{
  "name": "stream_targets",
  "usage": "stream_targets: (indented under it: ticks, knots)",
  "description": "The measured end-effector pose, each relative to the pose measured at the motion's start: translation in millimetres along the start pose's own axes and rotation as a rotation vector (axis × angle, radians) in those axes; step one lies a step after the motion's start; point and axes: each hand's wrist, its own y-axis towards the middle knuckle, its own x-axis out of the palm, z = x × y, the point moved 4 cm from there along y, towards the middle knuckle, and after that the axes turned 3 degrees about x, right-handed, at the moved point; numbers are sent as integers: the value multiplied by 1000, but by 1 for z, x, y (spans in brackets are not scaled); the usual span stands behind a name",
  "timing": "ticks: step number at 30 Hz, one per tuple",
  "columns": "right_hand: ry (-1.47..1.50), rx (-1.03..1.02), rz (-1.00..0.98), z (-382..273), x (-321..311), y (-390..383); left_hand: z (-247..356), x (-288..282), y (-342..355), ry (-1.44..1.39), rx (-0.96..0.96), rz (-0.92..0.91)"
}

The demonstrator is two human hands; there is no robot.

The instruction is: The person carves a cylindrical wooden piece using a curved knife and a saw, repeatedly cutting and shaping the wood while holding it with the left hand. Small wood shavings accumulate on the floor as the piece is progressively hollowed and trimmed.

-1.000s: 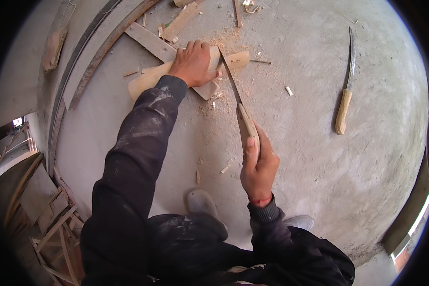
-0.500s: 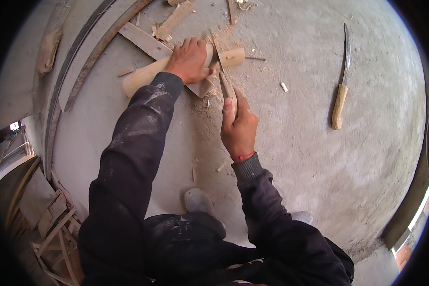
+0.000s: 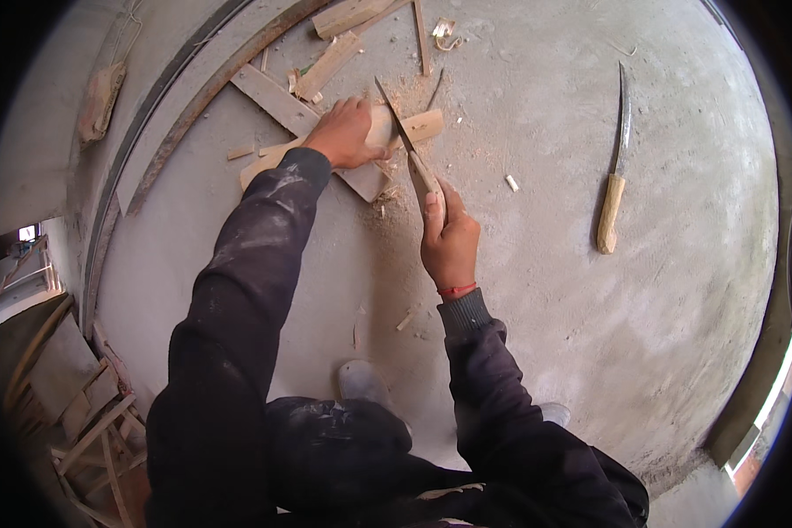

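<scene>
My left hand (image 3: 341,132) is pressed down with curled fingers on a pale, rounded length of wood (image 3: 418,125), which lies across a flat board (image 3: 273,99). My right hand (image 3: 444,224) grips the wooden handle of a hand saw (image 3: 402,128); its thin dark blade crosses the pale wood just right of my left hand. Sawdust and small chips lie around the cut. A second blade tool with a wooden handle (image 3: 612,201) lies apart on the concrete floor to the right.
Offcuts (image 3: 333,63) and sticks lie behind the work. Long curved-looking strips (image 3: 182,101) run along the left wall. A pile of broken wood pieces (image 3: 92,440) stands at lower left. My boots (image 3: 361,383) are on the floor below.
My right hand and saw moved forward from a second ago to half a second ago, and have since drawn slightly back. My left hand still holds the wood, a little lower in the picture.
</scene>
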Motion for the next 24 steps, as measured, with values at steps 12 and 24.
stream_targets:
  ticks: [12, 24]
  knots:
    - [25, 225, -72, -37, -58, -52, 8, -4, -5, 46, -61, 24]
    - [16, 72, -29, -19, -44, -31, 7, -4, 2, 74, -18, 90]
